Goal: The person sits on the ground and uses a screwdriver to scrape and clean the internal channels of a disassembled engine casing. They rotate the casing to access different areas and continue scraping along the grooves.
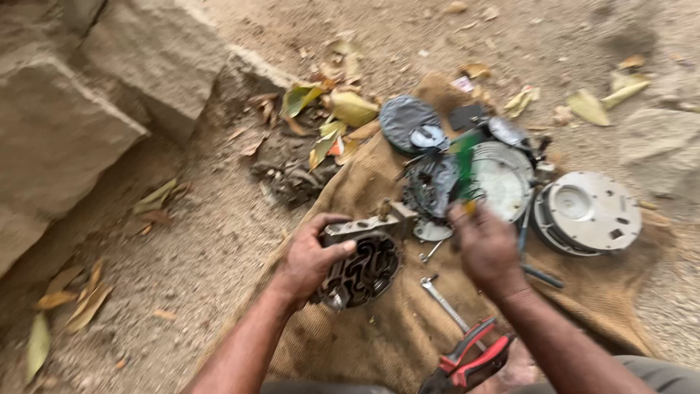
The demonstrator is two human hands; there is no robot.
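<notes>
My left hand (312, 255) grips a grey metal housing (364, 259) with a round, ribbed opening, holding it by its left side on a burlap cloth (408, 321). My right hand (485, 244) is raised to the right of the housing and holds a green-handled tool (464, 164), blurred by motion, its tip pointing away from me over a pile of parts. A small spanner (430, 252) lies between the hands.
Round white and grey covers (587, 211) and dark parts (408, 120) lie on the far end of the cloth. Red-handled pliers (470, 361) and a metal wrench (445, 303) lie near me. Stone blocks (65, 124) stand left; dry leaves litter the dirt.
</notes>
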